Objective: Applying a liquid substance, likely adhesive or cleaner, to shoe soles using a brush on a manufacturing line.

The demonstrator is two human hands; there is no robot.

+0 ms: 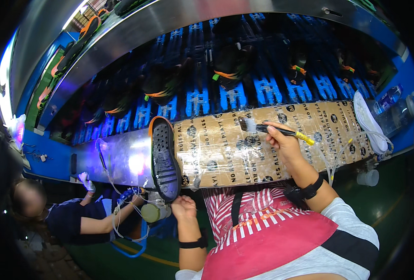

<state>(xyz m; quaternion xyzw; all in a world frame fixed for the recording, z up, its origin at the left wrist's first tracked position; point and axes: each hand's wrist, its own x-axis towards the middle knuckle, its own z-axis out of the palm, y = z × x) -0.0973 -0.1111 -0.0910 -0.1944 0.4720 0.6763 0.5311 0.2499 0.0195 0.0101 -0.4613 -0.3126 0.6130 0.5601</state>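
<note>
I see the left hand (pixel 184 208), fingers curled, grip indeterminate, at the near end of the black perforated, orange-rimmed shoe sole (pixel 164 151), which overhangs the silver metal bench (pixel 88 163)'s near edge, wide brown printed cardboard (pixel 216 161) gap rightward, right hand (pixel 285 143) closed around a black-and-yellow-handled brush (pixel 262 128), blue slotted rack (pixel 267 91) beyond.

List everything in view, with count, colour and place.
Bench: 1, silver, centre
Cardboard: 1, brown, on bench
Shoe sole: 1, black with orange, cardboard's left end
Brush: 1, black-and-yellow handle, over the cardboard
Slatted bed: 1, blue and black, beyond bench
Shoes: several, black and orange, on slatted bed
Sole-shaped piece: 1, white, cardboard's right end
Bottle: 1, blue label, far right
Co-worker: 1, dark clothing, lower left
Apron: 1, red, on wearer
Left hand: 1, bare, near shoe sole
Right hand: 1, bare, holding brush
</note>
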